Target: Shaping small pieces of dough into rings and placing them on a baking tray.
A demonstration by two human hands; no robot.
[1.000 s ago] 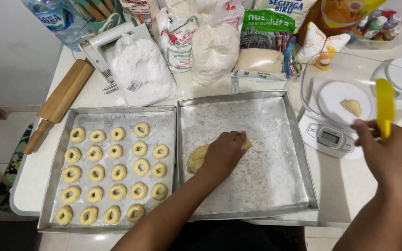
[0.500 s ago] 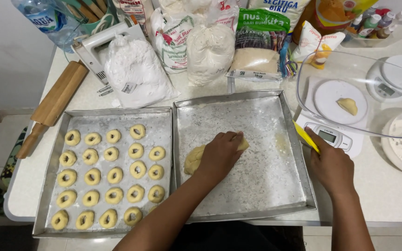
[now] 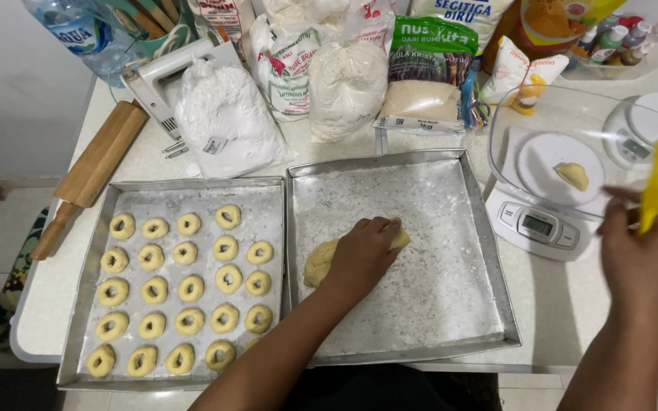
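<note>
My left hand [image 3: 365, 255] presses down on a roll of pale yellow dough [image 3: 319, 262] lying in the floured right baking tray [image 3: 451, 304]. Only the roll's left end and a bit by my fingertips show. My right hand [image 3: 645, 255] is raised at the right edge, gripping a yellow plastic scraper [image 3: 655, 185] that points upward and looks motion-blurred. It hovers near a clear glass bowl [image 3: 512, 122] standing on a white kitchen scale [image 3: 536, 224], with a small lump of dough [image 3: 573, 175] inside the bowl.
The left tray [image 3: 85, 327] holds several ring-shaped dough pieces [image 3: 186, 287]. A wooden rolling pin [image 3: 89, 175] lies at the far left. Bags of flour and sugar [image 3: 226, 122], a hand mixer [image 3: 163, 76] and a second scale [image 3: 637, 133] crowd the back.
My right hand with the scraper dropped toward the tray's right rim, then rose back up beside the scale. My left hand stayed on the dough roll.
</note>
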